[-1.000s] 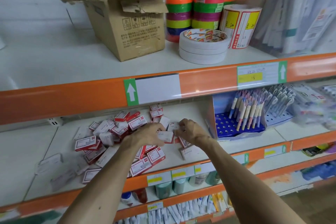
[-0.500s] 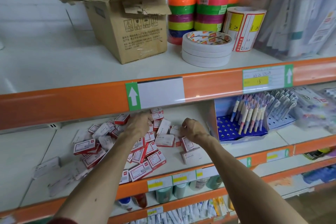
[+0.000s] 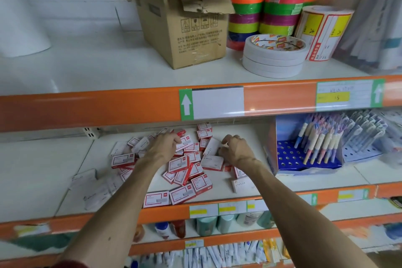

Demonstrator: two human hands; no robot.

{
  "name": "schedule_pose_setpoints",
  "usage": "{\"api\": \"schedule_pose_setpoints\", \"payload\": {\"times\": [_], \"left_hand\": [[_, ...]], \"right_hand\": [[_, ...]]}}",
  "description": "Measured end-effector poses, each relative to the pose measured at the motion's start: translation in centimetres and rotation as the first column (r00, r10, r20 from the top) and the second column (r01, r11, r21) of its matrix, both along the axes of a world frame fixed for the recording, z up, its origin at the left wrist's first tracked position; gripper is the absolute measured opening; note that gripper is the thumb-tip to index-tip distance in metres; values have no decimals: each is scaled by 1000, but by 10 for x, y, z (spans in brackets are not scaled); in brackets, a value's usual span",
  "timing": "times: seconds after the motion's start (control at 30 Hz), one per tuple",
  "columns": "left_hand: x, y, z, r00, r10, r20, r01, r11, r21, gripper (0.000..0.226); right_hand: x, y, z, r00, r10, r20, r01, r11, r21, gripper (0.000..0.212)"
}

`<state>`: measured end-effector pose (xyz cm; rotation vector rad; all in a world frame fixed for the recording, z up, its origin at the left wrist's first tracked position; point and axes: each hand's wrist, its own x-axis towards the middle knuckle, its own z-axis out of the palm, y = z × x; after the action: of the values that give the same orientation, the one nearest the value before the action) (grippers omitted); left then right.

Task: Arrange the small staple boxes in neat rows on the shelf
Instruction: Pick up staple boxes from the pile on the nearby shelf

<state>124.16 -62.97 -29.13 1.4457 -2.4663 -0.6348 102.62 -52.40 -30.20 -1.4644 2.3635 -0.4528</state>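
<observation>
Several small red-and-white staple boxes (image 3: 180, 165) lie in a loose, jumbled pile on the middle shelf (image 3: 256, 137). Among them are white boxes marked STAPLES, one tilted (image 3: 211, 148) and one near the front edge (image 3: 242, 184). More pale boxes (image 3: 87, 180) sit at the left of the pile. My left hand (image 3: 165, 146) reaches into the back of the pile, its fingers curled round a red-and-white box. Just right of the tilted white box, my right hand (image 3: 236, 148) pinches that box's end between curled fingers and thumb.
The upper shelf's orange edge (image 3: 108, 109) overhangs the back of the pile. A blue pen display box (image 3: 304, 154) stands close on the right. Above are a cardboard box (image 3: 185, 28) and tape rolls (image 3: 274, 56). Bottles (image 3: 206, 224) fill the shelf below.
My left hand moved from the pile's middle toward the back of the shelf. My right hand stayed by the white boxes, and the camera came closer.
</observation>
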Motion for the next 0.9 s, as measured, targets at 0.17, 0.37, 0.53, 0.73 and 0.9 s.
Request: {"api": "schedule_pose_setpoints", "payload": {"times": [0.17, 0.37, 0.53, 0.73, 0.9], "left_hand": [[4, 11, -4, 1000, -11, -18, 11, 1000, 15, 23], [-9, 19, -5, 997, -67, -25, 68, 997, 22, 24], [-32, 24, -3, 993, -110, -43, 112, 993, 45, 24], [-74, 30, -1, 971, -235, -34, 234, 972, -26, 30], [-110, 33, -3, 909, -362, 207, 391, 912, -125, 53]], "right_hand": [[5, 1, -4, 992, 37, -120, -27, 996, 88, 29], [-11, 22, -3, 983, -60, -174, 78, 992, 97, 33], [-31, 39, -3, 963, -264, -58, 270, 950, 155, 33], [-35, 35, 1, 987, -120, 104, 114, 991, 66, 28], [-22, 24, 2, 991, 45, 129, -70, 978, 195, 53]]}}
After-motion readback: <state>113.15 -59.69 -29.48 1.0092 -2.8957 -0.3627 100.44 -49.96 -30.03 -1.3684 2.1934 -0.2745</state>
